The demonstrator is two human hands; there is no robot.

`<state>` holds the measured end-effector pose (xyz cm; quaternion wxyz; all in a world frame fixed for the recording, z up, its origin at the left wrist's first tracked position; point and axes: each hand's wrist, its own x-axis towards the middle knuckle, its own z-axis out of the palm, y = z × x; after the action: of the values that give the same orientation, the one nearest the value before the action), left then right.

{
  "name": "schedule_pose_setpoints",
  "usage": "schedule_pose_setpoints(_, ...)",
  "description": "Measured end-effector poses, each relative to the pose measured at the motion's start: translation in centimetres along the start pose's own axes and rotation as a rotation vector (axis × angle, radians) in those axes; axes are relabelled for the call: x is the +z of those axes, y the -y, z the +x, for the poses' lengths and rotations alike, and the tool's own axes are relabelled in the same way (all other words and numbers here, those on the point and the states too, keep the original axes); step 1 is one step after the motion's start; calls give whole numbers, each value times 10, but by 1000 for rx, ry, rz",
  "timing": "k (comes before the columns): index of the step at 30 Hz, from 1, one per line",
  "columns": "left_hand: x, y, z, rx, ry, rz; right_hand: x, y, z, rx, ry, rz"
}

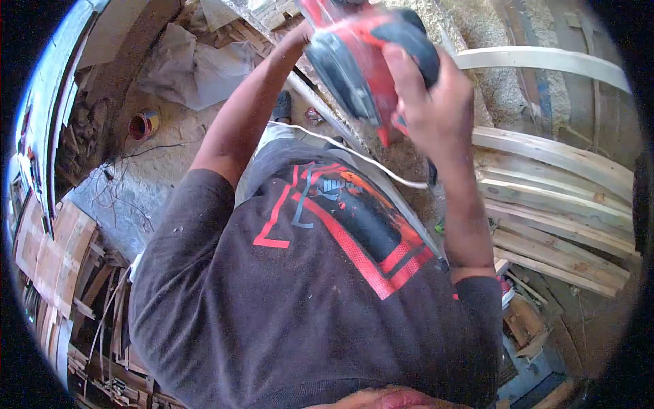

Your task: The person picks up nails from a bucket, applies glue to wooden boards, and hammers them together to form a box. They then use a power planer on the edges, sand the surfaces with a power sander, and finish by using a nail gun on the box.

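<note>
A red and black electric planer (361, 65), blurred by motion, is tilted in the air at the top of the head view. My right hand (432, 92) wraps round its black rear handle, thumb along the top. My left arm reaches up to the planer's far side. Of my left hand (306, 33) only the wrist end shows; its fingers are hidden behind the tool and smeared. A white cable (368, 158) curves below the planer, across the front of my body.
Several pale wooden strips (552, 191) lie stacked at the right. Wood shavings (504, 88) cover the surface at the upper right. A can (143, 126) and crumpled white sheeting (197, 68) are on the floor at the left. Scrap boards (58, 252) pile up at the lower left.
</note>
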<state>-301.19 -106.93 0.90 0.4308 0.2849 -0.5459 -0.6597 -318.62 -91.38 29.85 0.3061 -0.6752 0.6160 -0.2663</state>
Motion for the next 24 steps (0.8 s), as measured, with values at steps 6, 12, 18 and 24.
schedule_pose_setpoints(6, -11, 0, -1, 50, -15, 78, 24, 40, 67, -234, -57, 51)
schedule_pose_setpoints(12, 3, 5, -1, 122, 11, 202, -5, 9, 10, -48, 19, -15)
schedule_pose_setpoints(18, -4, 24, -10, 170, -144, 247, -53, -31, -91, 193, 46, 9)
schedule_pose_setpoints(24, -8, 33, -14, -89, -137, -144, -100, -76, -193, 264, 58, -29)
